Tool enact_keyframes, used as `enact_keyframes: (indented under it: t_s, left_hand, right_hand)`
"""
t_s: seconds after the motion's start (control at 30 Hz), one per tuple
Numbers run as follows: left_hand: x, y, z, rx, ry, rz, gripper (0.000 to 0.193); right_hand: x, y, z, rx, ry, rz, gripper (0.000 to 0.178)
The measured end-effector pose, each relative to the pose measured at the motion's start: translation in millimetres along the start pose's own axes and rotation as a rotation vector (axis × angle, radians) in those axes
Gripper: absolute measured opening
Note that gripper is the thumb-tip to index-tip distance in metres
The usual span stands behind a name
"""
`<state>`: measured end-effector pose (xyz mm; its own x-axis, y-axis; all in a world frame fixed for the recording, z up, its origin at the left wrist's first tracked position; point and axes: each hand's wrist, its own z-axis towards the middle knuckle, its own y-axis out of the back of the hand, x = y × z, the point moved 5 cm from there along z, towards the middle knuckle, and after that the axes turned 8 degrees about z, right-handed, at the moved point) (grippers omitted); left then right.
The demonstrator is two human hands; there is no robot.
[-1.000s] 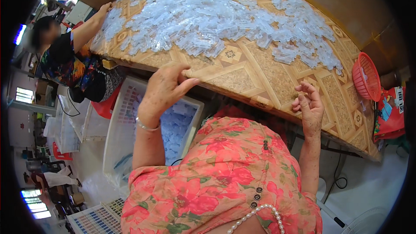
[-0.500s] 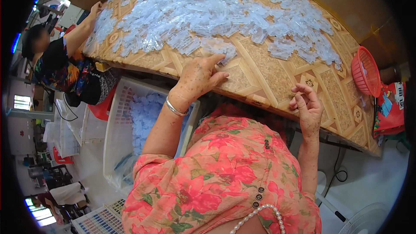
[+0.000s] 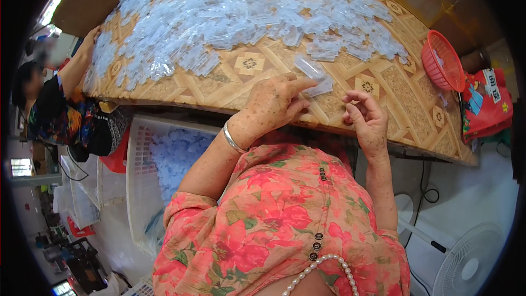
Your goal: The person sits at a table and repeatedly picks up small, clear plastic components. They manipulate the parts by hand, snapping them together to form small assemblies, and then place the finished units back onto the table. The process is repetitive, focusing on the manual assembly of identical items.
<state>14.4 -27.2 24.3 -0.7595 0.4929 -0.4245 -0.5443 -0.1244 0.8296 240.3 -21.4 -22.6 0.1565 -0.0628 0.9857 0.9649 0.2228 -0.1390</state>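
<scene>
A big heap of small clear plastic packets covers the patterned wooden table. My left hand rests on the table near its front edge, fingers pressing on a couple of clear packets pulled away from the heap. A silver bangle sits on that wrist. My right hand hovers just to the right, fingers curled and apart, with nothing visible in it.
A white plastic crate holding more clear packets stands below the table at my left. Another person sits at the left end, a hand on the heap. A red basket is on the table's right, a white fan on the floor.
My left hand has come up from the crate side, reached onto the table and dragged a few packets toward the front edge. My right hand has stayed near the edge.
</scene>
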Motion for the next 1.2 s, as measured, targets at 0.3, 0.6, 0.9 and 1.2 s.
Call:
enact_keyframes:
  t_s: [0.3, 0.6, 0.9, 1.2]
  left_hand:
    - [11.8, 1.3, 14.2, -0.012, 0.113, 0.114, 0.039]
    - [53.7, 23.2, 2.2, -0.089, 0.175, 0.341, 0.041]
    - [32.4, 33.2, -2.7, -0.316, 0.214, 0.214, 0.051]
    - [62.1, 25.3, 0.9, -0.259, 0.336, 0.392, 0.043]
  right_hand:
    - [30.2, -39.7, 9.2, 0.111, 0.27, -0.787, 0.048]
    - [26.2, -45.3, 12.7, 0.031, 0.241, -0.831, 0.031]
    - [22.0, -45.6, 11.3, -0.025, 0.281, -0.859, 0.03]
    - [18.6, -43.2, 11.6, -0.031, 0.268, -0.866, 0.029]
